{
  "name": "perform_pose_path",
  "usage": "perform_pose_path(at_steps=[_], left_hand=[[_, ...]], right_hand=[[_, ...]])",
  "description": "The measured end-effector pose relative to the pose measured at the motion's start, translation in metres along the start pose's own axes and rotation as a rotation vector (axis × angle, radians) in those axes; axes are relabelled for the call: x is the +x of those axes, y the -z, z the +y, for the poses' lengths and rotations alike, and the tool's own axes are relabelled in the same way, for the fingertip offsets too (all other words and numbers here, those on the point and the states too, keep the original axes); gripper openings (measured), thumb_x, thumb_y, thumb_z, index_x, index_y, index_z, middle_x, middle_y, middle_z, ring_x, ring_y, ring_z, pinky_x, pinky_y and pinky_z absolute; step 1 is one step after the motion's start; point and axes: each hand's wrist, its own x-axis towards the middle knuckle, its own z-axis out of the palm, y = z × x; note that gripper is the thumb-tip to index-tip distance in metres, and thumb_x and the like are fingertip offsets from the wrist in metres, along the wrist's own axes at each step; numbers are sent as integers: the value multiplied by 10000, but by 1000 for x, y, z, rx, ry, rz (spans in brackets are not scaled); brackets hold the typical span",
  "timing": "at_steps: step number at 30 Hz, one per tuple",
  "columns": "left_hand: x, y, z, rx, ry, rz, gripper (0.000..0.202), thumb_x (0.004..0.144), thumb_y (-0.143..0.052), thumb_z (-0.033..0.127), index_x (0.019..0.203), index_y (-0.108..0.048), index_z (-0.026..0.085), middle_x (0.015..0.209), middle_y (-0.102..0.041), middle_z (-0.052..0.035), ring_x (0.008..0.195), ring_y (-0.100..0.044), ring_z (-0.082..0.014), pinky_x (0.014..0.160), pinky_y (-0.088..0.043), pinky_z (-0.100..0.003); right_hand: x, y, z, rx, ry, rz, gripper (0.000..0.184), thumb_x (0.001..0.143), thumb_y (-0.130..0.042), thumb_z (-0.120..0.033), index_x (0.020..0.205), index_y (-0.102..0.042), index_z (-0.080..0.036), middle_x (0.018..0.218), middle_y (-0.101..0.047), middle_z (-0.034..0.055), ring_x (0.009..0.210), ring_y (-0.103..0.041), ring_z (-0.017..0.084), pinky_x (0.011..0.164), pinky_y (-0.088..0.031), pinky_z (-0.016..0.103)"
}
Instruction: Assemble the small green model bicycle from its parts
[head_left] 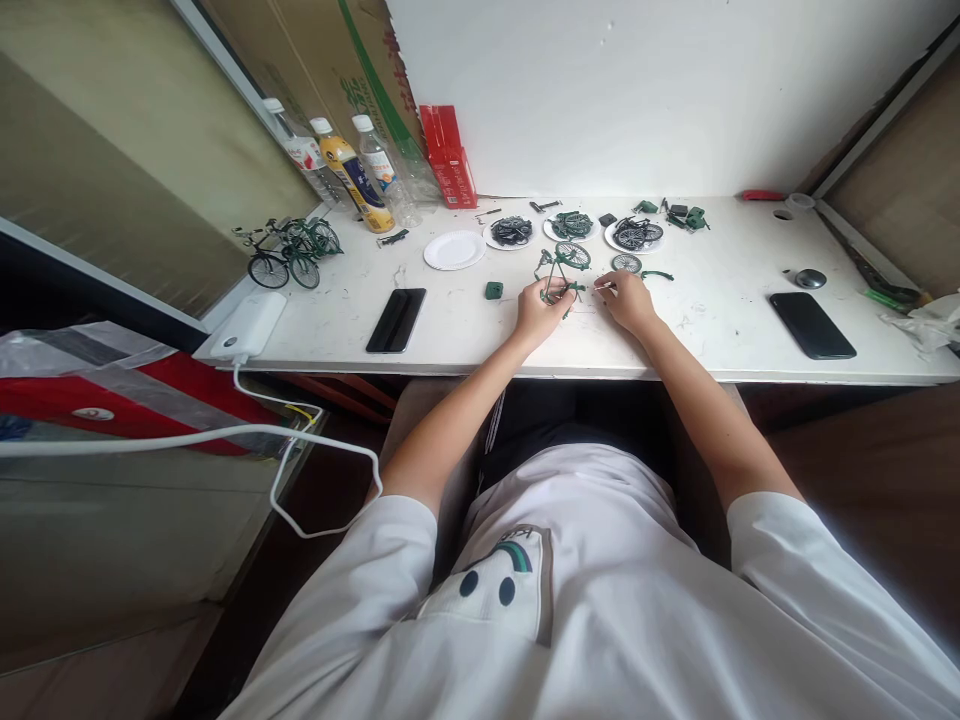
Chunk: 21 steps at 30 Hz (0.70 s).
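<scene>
My left hand [537, 314] is closed around a green miniature bicycle [573, 256], partly built, with one spoked wheel pointing away from me. The fingers cover part of its frame. Just to the right, my right hand [630, 303] pinches a small, thin, light-coloured piece, too small to name, close to the bicycle but apart from it. Beyond the right hand lie a loose black wheel [626, 263] and a thin curved green part [658, 275]. A small green block [493, 290] rests left of my left hand.
Plates of wheels [637, 234], green parts [573, 225] and black parts [512, 231] stand behind, beside a bare plate [454, 250]. Finished miniature bicycles [289, 250], bottles [352, 175] and a red box [448, 160] are left. Phones [396, 320] lie at both sides; a white cable hangs left.
</scene>
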Motion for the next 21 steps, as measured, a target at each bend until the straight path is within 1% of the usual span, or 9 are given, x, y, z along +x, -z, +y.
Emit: perform_pose_path(at_steps=[5, 8, 11, 15, 21], left_hand=[[0, -1, 1, 5, -4, 5, 284, 818, -889, 388, 1002, -797, 193, 982, -817, -69, 710, -751, -140, 660, -617, -274], [0, -1, 1, 3, -9, 7, 280, 824, -886, 387, 1002, -798, 191, 960, -811, -64, 704, -750, -142, 654, -617, -275], [-1, -1, 1, 10, -7, 7, 280, 829, -882, 388, 1009, -801, 190, 960, -812, -62, 698, -746, -136, 646, -611, -267], [-1, -2, 2, 7, -11, 3, 283, 829, -888, 391, 1009, -799, 193, 971, -817, -64, 693, -741, -132, 661, -612, -268], [-2, -2, 6, 10, -6, 0, 254, 831, -867, 351, 1001, -799, 176, 976, -818, -76, 670, -736, -128, 645, -579, -263]], right_hand=[[0, -1, 3, -18, -27, 14, 370, 996, -604, -240, 1307, -805, -230, 1253, -761, 157, 1163, -683, 365, 991, -579, 518], [-1, -1, 1, -43, -24, -6, 380, 974, -608, -193, 1273, -837, -245, 1230, -780, 142, 1162, -691, 364, 983, -587, 506], [-1, 0, 0, -54, -28, -23, 384, 956, -615, -180, 1248, -855, -249, 1240, -802, 128, 1156, -709, 362, 979, -595, 496], [-1, 1, -2, -58, -16, -27, 367, 959, -604, -189, 1207, -868, -251, 1244, -827, 107, 1147, -730, 351, 987, -599, 484], [-2, 5, -6, -40, -31, -24, 312, 948, -640, -222, 1148, -877, -265, 1200, -845, 88, 1085, -747, 332, 963, -600, 458]])
